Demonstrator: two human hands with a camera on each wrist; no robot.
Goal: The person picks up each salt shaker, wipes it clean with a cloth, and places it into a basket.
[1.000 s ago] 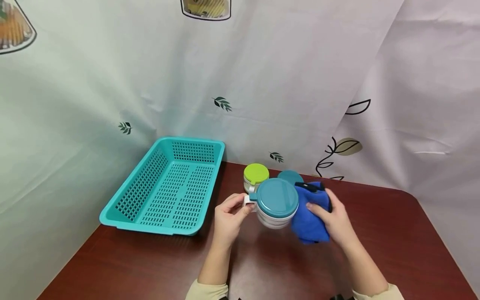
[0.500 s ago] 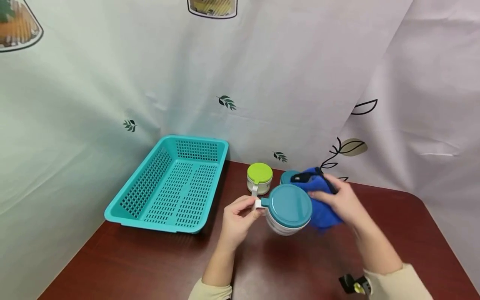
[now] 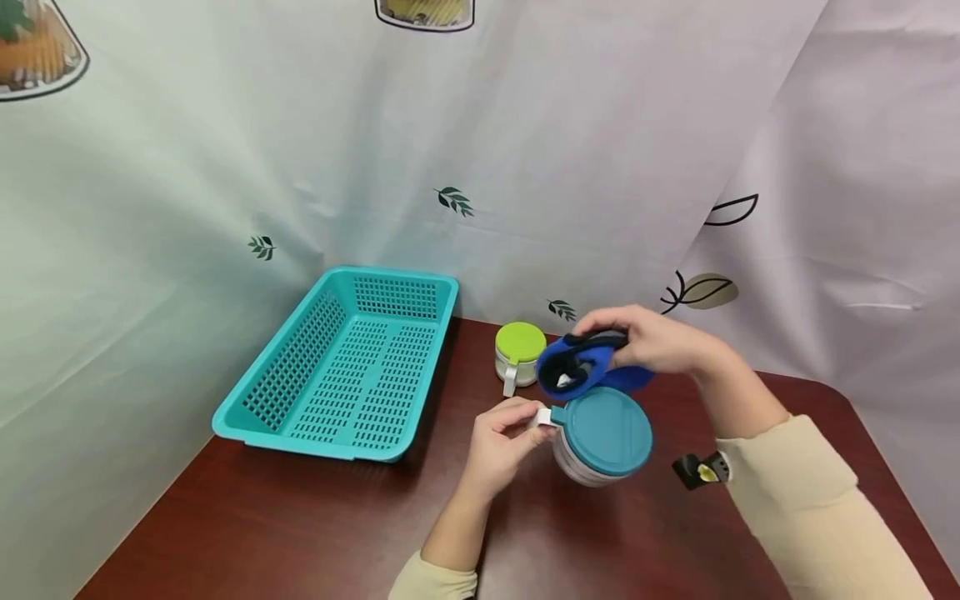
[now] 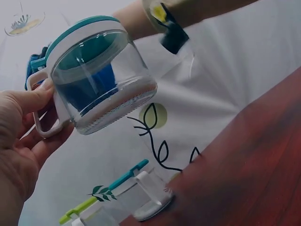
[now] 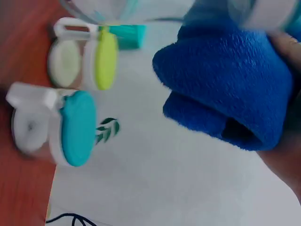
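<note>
My left hand point(image 3: 506, 446) pinches the white handle of a clear glass seasoning jar point(image 4: 101, 77) with a teal lid point(image 3: 609, 432). The jar is tilted, held up over the table. On its far side my right hand point(image 3: 652, 337) grips a folded blue cloth point(image 5: 225, 84), which overlaps the lid's back edge in the head view. Blue also shows through the glass in the left wrist view. Behind stand a lime-lidded jar point(image 3: 520, 354) and a second teal-lidded jar point(image 5: 77, 127); the cloth hides the latter in the head view.
A turquoise plastic basket point(image 3: 322, 450) with perforated sides sits to the left on the dark red table point(image 3: 300, 533). Behind the table hangs a pale printed curtain point(image 3: 570, 167). A black strap with a small device point(image 3: 701, 472) is at the right sleeve.
The held jar has shifted right and slightly toward me. My right hand has carried the cloth from the jar's right side up and around to its far side, covering the rear teal-lidded jar.
</note>
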